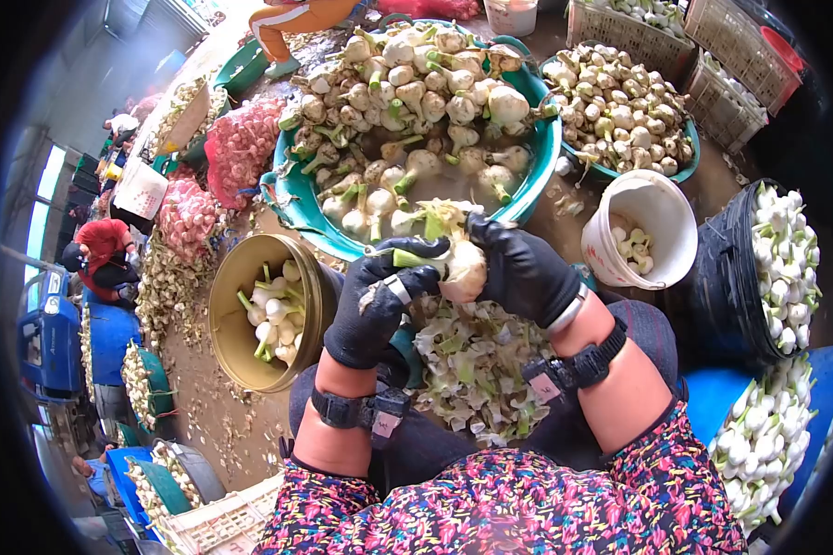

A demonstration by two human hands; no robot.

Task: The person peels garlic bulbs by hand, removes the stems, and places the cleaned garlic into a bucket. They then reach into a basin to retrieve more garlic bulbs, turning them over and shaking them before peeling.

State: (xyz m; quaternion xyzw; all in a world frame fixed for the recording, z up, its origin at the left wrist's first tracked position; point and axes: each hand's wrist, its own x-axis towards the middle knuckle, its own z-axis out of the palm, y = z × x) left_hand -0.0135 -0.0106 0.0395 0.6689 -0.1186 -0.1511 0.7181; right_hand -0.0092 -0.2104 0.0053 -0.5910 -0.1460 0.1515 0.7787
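Note:
A garlic bulb (pixel 464 270) with a cut green stem and loose papery skin is held between my two black-gloved hands, above a heap of peelings. My left hand (pixel 379 298) is closed around the stem side, a pale strip stuck to its fingers. On the other side, my right hand (pixel 528 268) pinches at the bulb and its skin; some fingertips are hidden. Just beyond stands a green tub (pixel 292 199) with murky water and many unpeeled garlic bulbs (pixel 407 83). Below my hands, garlic peelings (pixel 477 365) fill a container between my knees.
A tan bucket (pixel 220 277) with peeled bulbs stands left; a white bucket (pixel 597 236) with a few pieces stands right. Farther right are a black bin (pixel 722 268) of white bulbs and another garlic tub (pixel 690 157). A person in red (pixel 106 250) is far left.

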